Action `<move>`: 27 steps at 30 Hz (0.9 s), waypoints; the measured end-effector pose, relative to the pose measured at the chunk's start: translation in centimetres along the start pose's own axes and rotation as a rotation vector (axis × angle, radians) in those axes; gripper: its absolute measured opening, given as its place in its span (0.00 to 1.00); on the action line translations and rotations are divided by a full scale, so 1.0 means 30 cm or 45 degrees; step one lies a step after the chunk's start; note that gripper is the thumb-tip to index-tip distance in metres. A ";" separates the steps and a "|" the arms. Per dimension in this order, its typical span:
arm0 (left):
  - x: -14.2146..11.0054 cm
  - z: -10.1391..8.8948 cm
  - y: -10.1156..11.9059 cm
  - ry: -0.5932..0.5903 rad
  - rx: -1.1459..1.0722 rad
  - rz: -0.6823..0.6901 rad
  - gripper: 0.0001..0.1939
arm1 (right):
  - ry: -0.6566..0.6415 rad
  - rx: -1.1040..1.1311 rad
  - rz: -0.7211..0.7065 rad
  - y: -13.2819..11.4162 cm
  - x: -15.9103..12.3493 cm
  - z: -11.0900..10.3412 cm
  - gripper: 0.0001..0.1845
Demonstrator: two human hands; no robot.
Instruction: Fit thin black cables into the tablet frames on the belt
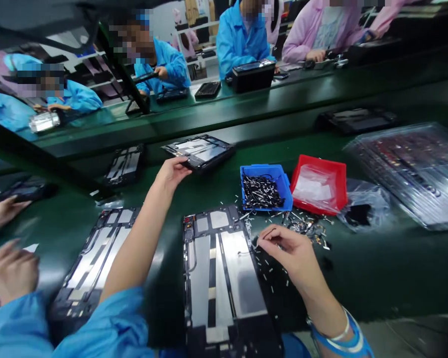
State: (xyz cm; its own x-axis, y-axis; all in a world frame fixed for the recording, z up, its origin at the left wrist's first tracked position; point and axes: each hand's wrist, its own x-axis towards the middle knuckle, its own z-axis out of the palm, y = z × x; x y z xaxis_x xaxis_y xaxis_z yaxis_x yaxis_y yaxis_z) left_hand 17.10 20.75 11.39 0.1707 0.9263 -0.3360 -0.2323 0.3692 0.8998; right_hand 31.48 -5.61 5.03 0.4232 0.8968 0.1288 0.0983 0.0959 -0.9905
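Note:
An opened tablet (224,278), its silver battery cells and dark frame exposed, lies in front of me. My left hand (171,174) reaches forward and grips the near left edge of another opened tablet (205,149), thumb on top. My right hand (293,251) hovers by the right edge of the near tablet, thumb and fingers pinched together. What is between those fingertips is too small to make out. Small white strips and metal bits (308,226) lie scattered beside this hand. Behind it stands a blue bin (287,191) full of small black cable parts.
A red bin (341,184) holds clear plastic bags. Stacked clear trays (425,174) lie at right. More opened tablets (93,258) lie left, near a co-worker's hand (15,271). A green post (52,164) slants across the left. People in blue and pink sit across the bench.

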 end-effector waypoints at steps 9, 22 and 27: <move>-0.780 -0.378 -0.241 0.263 0.154 0.151 0.12 | 0.263 0.258 -0.088 -0.007 -0.003 -0.006 0.05; -1.001 -0.432 -0.464 -0.886 0.016 -0.495 0.26 | -0.136 0.062 -0.041 -0.176 -0.002 0.117 0.11; -0.938 -0.529 -0.334 -1.297 0.207 -0.379 0.21 | -0.515 0.023 0.229 -0.207 -0.004 0.284 0.18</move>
State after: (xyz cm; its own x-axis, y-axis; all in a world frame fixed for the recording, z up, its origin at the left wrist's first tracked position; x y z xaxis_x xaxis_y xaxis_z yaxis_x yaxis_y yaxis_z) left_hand -0.58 -7.83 7.41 0.9352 0.2735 -0.2251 0.0677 0.4856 0.8715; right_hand 23.14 -2.63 10.78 0.0451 0.9964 -0.0711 0.0383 -0.0729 -0.9966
